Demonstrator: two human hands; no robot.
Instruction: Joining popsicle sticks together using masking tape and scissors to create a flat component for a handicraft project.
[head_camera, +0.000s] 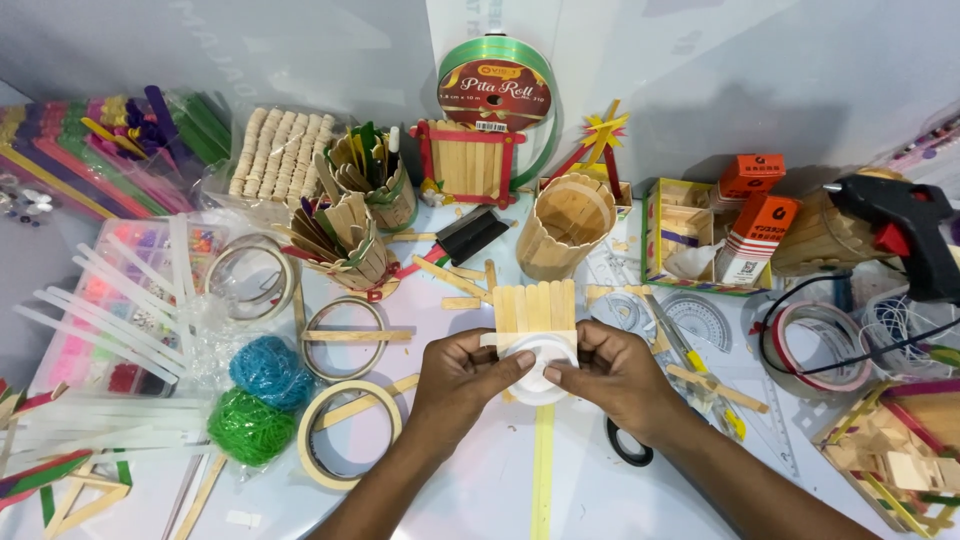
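Both hands, left hand (462, 375) and right hand (612, 372), pinch a white tape roll (540, 366) against a craft-stick panel (536, 308) (steadying it flat) above the white table (480, 480).

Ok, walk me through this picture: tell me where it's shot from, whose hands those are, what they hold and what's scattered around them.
There is no machine here, only a person at a craft table. The one picture comes from a camera worn on that person's head, looking down.

The left hand and right hand together hold a white roll of tape against a small panel of wooden craft sticks.

On the white table lie rolls of masking tape, blue and green bundles of rubber bands, a round stick-built basket, a clear protractor, and a black glue gun at the right. Coloured craft sticks are stacked at the far left.
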